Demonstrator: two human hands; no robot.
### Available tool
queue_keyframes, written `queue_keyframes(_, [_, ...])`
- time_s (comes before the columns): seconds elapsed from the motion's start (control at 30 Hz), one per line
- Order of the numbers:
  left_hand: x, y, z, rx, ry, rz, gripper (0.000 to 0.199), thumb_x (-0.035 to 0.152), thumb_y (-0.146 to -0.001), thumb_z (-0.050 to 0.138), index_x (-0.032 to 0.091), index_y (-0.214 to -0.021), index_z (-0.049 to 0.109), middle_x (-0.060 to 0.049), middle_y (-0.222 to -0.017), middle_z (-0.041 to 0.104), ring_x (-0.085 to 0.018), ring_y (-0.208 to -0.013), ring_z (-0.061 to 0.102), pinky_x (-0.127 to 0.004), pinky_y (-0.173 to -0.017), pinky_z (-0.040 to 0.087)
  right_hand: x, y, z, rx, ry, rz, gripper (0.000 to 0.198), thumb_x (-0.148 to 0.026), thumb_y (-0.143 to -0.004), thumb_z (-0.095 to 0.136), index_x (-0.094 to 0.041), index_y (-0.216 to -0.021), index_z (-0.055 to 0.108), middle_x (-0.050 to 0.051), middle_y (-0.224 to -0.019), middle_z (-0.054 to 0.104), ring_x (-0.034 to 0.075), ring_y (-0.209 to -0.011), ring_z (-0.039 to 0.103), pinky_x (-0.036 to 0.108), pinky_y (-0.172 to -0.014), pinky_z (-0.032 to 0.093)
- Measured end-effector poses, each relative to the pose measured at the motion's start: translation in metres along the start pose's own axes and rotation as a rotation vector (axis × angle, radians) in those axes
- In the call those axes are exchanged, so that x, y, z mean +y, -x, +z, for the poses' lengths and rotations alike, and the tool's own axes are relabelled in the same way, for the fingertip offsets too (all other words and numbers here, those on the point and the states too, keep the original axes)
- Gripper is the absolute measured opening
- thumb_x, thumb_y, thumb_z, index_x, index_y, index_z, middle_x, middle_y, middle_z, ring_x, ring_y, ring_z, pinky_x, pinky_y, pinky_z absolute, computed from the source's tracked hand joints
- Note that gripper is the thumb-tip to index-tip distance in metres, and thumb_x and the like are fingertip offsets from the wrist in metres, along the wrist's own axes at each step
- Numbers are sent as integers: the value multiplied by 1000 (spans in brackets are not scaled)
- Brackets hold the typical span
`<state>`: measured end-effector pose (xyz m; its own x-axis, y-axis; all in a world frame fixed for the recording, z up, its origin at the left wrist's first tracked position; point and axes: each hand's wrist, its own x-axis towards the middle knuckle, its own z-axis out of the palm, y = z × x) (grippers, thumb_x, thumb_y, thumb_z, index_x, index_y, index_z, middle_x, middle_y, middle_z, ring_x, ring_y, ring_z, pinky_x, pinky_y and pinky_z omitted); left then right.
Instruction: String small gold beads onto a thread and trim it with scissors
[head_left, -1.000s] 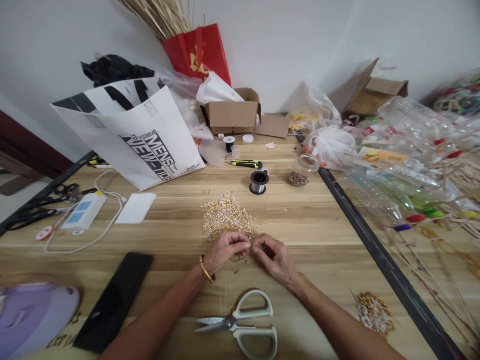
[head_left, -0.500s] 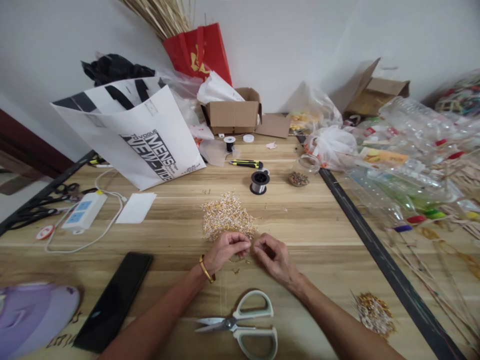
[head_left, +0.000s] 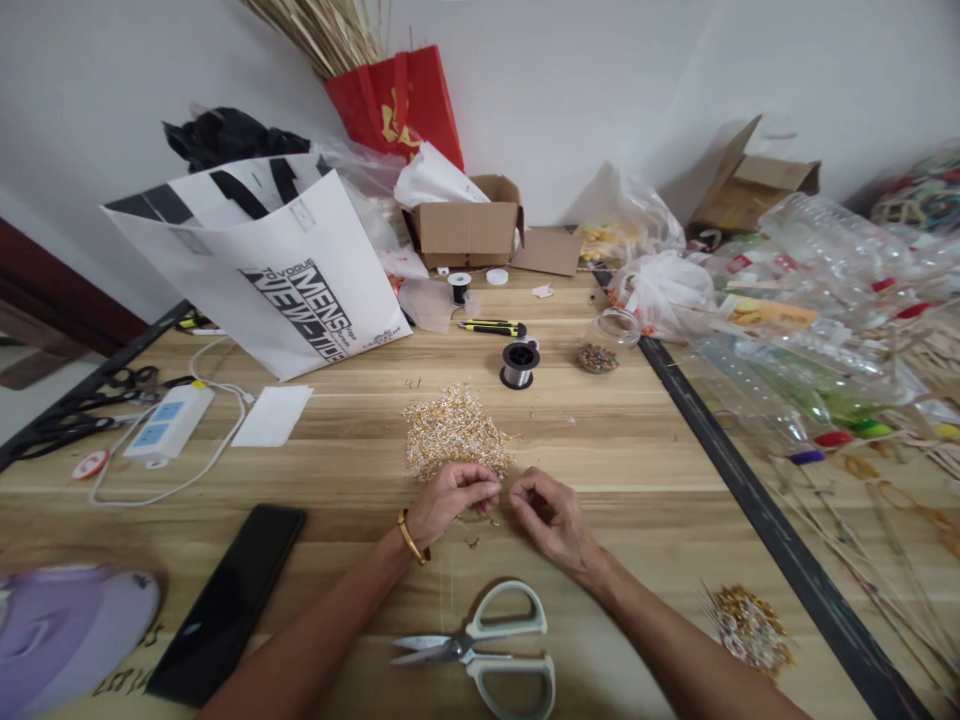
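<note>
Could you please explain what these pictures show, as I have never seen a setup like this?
Certainly. There is no machine: a person works with a bare left hand and right hand. One head-worn camera took every picture, looking forward and down, so the forearms enter from below.

On the wood-grain table, just beyond the hands, lies a heap of tiny gold and clear pieces, probably beads. Scissors lie nearer the person, with a smartphone to the left. Farther back are a wire spool, a utility knife and a clear jar.

The fingertips of both hands are close together; anything pinched there is too small to make out.
</note>
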<state>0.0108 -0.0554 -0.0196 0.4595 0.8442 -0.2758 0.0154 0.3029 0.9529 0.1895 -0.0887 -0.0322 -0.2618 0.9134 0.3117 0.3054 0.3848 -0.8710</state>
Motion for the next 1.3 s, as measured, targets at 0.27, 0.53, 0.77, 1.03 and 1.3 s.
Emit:
queue_keyframes(0.27, [1,1,0,-20,12,13,24,34,-73,66,10,-72,63,0,-62,60,-8,-55,52,-20,-56,42,0,1,0,15,4,-25,12,-23,-86,51,-18,-76,54,0,-66,51,11,-55,45,22,-47,35])
queue_keyframes(0.53, [2,1,1,-15,15,5,26,36,-71,68,10,-71,63,0,-61,59,-8,-54,51,-21,-56,43,-1,0,0,15,11,-32,13,-25,-87,50,-18,-77,54,0,-66,52,10,-53,44,21,-46,34])
queue_keyframes(0.77, [1,0,0,-17,16,13,26,36,-72,67,10,-72,63,-1,-63,60,-8,-55,52,-21,-56,43,-2,-1,0,17,5,-44,11,-23,-87,50,-18,-77,54,1,-66,52,11,-55,45,22,-47,35])
queue_keyframes(1.03, [3,1,2,-10,15,-4,28,37,-70,68,10,-71,63,0,-62,60,-8,-54,52,-21,-56,43,1,0,1,16,22,-21,14,-25,-87,50,-18,-76,54,0,-66,52,11,-54,45,21,-47,35])
queue_keyframes(1.3, [0,1,0,-13,20,2,27,37,-71,68,10,-73,64,-1,-63,60,-8,-55,52,-20,-56,43,-1,-1,1,23,14,-33,13,-24,-87,50,-18,-77,54,1,-67,52,11,-55,45,22,-48,36])
